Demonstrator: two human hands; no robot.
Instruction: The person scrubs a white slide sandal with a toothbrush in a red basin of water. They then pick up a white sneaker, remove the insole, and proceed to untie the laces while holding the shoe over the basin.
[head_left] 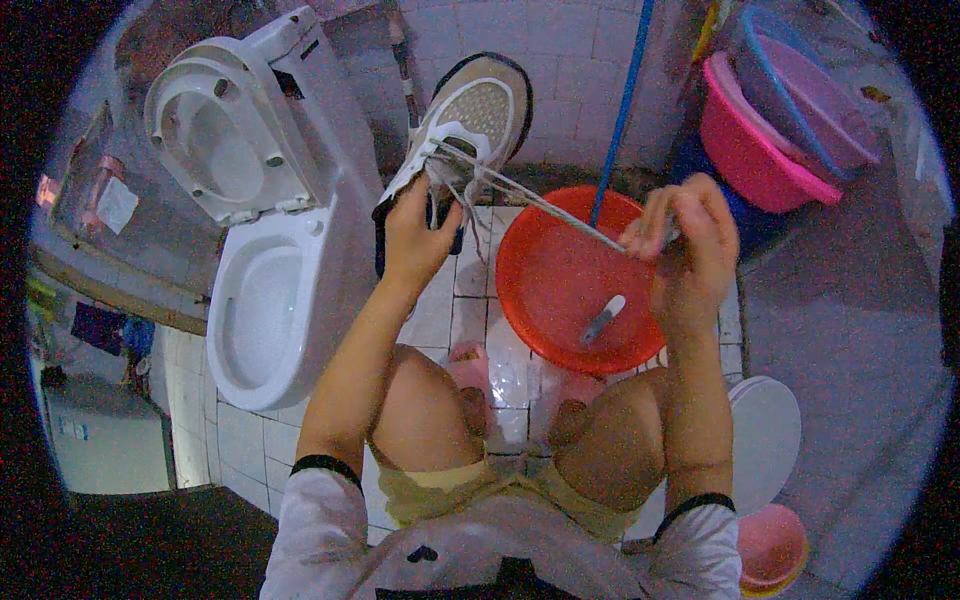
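My left hand [418, 235] grips a beige and white sneaker [485, 105] by its heel end, the toe pointing up and away from me. From the sneaker a pale shoelace [550, 207] runs taut to my right hand [690, 240], whose fingers are pinched around it. Another loose stretch of lace hangs by the shoe's opening. Below the stretched lace stands a red basin [530, 300] with a light-coloured brush [605, 320] in it.
A white toilet [262, 310] with its lid raised stands to the left. Pink and blue basins [740, 130] are stacked at the far right. A blue pole [625, 100] rises behind the red basin. A white round lid [765, 440] and a small pink basin [770, 545] are near my right side.
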